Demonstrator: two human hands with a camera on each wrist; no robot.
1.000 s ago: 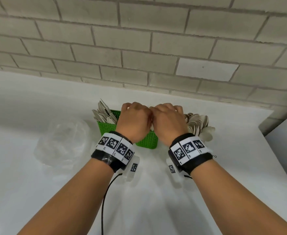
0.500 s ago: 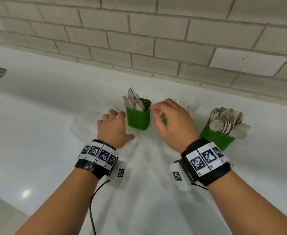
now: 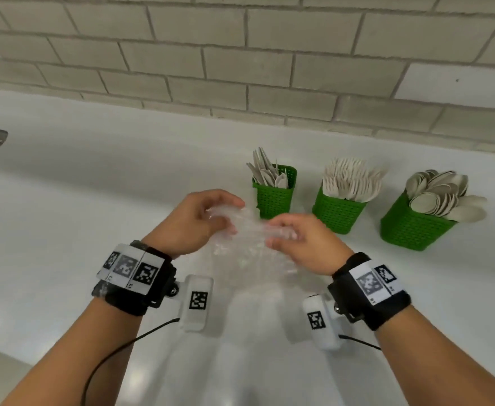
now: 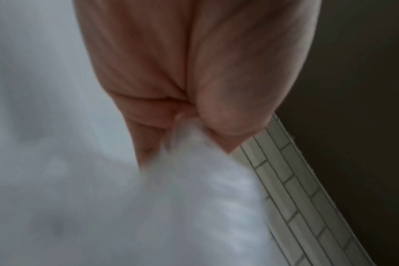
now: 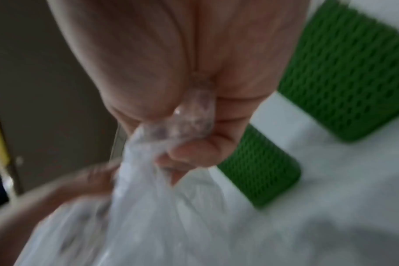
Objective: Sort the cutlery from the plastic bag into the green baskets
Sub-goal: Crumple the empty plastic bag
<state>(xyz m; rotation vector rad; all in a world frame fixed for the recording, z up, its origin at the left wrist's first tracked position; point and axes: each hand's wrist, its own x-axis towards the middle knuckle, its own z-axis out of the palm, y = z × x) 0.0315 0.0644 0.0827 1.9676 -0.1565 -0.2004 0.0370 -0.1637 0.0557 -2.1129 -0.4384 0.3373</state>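
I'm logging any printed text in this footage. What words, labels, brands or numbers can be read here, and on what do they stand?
No readable words, brands or numbers.
Left wristband: black-and-white square marker codes; the tiny characters beneath are too small to read.
Right wristband: the same, blurred.
Wrist cameras: one marker code each, no text.
Green baskets, cutlery, plastic bag: no print visible.

A white bench (image 3: 94,177) runs along a brick wall. On it stand three green baskets in a row: left (image 3: 273,197), middle (image 3: 337,213), right (image 3: 410,230), apart from one another.
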